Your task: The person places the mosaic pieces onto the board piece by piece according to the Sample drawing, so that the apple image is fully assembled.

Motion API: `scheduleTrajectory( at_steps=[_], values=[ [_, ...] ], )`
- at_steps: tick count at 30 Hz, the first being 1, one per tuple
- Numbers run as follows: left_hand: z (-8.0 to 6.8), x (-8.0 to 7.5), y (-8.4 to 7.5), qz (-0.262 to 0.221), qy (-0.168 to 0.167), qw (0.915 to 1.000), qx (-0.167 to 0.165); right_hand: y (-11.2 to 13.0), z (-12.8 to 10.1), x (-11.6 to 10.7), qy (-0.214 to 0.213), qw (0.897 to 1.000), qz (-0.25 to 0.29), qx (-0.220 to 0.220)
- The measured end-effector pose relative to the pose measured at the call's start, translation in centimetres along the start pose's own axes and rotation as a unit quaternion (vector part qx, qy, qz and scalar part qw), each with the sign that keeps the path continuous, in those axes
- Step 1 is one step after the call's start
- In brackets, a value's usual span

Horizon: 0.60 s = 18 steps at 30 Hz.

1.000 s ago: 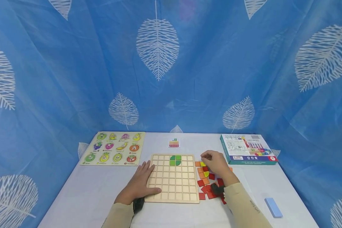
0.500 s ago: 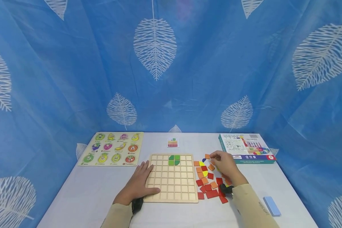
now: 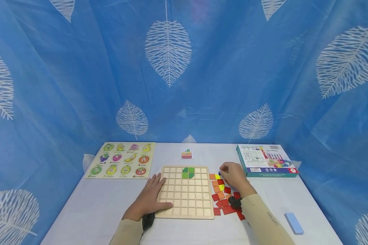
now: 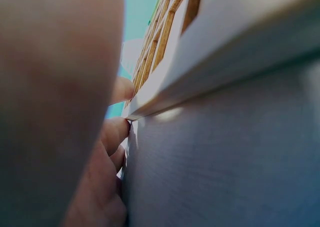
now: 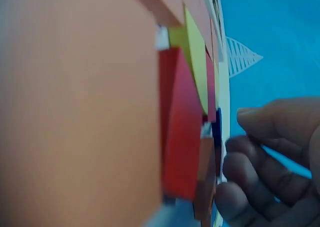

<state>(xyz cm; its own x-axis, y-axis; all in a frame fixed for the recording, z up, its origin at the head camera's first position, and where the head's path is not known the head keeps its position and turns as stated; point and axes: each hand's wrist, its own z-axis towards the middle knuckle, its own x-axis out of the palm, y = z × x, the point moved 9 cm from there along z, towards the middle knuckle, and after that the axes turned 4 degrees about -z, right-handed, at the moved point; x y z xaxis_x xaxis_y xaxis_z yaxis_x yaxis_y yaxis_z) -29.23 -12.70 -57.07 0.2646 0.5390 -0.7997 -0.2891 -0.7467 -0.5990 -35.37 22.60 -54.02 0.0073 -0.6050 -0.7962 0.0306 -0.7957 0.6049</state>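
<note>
Back over the loose red and orange square tiles (image 3: pixel 223 200) comes the right hand (image 3: pixel 233 175), fingers curled; whether it grips one I cannot tell. Flat left hand (image 3: pixel 150 197) presses the wooden grid board (image 3: pixel 187 204), which holds only four green pieces (image 3: pixel 188 172), so most squares are still bare.

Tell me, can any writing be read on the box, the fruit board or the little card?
None can be read.
Box: printed lines and small logos, too small and blurred.
Fruit board: a tiny caption under each fruit, unreadable.
Card: only a coloured picture, no letters seen.
Grid board: no writing.

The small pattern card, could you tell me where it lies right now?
In the head view the pattern card lies flat at the table's far middle, just beyond the wooden grid board, between the fruit puzzle and the teal box.
</note>
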Motion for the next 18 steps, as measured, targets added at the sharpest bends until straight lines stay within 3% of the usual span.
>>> scheduleTrajectory(
  at_steps=[18],
  values=[
    [-0.02, -0.10, -0.05, 0.004, -0.003, 1.0000, 0.001, 0.20, 0.16, 0.81, -0.009, 0.999, -0.019, 0.032]
  ],
)
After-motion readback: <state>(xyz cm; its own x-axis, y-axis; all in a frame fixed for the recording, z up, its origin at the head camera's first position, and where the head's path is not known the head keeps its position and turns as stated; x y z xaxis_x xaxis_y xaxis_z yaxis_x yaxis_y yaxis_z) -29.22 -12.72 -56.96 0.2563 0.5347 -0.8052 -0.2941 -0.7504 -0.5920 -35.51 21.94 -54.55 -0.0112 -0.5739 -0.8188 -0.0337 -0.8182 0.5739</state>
